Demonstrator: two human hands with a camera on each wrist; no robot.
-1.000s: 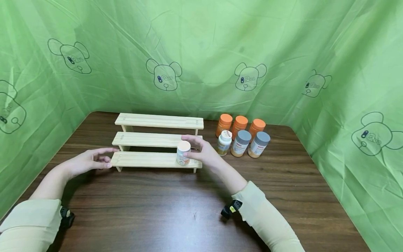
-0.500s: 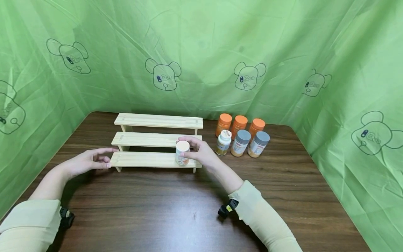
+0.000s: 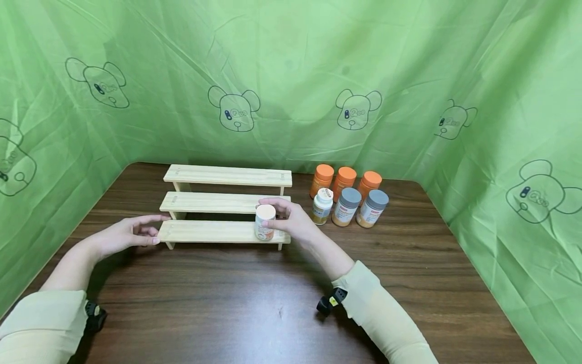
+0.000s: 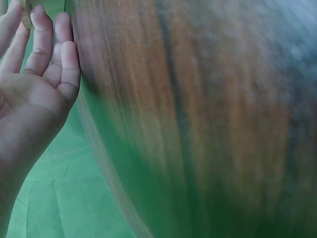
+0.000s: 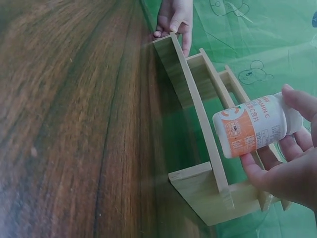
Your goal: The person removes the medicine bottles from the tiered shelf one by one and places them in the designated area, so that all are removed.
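In the head view my right hand holds a white vitamin C bottle near the right end of the lowest step of a three-step wooden display rack. The orange-and-white label of the bottle shows in the right wrist view, thumb and fingers around it. Whether its base touches the board, I cannot tell. My left hand pinches the left end of the lowest step between thumb and fingers. In the left wrist view, that hand meets a small corner of pale wood at the top edge.
Right of the rack, several bottles stand on the dark wooden table: orange-capped ones behind, a white-capped bottle and two grey-capped bottles in front. Green cloth hangs around the back and sides.
My right forearm has shifted slightly left, while the bottle stays near the same spot on the lowest step. The left hand keeps its place at the rack's end.
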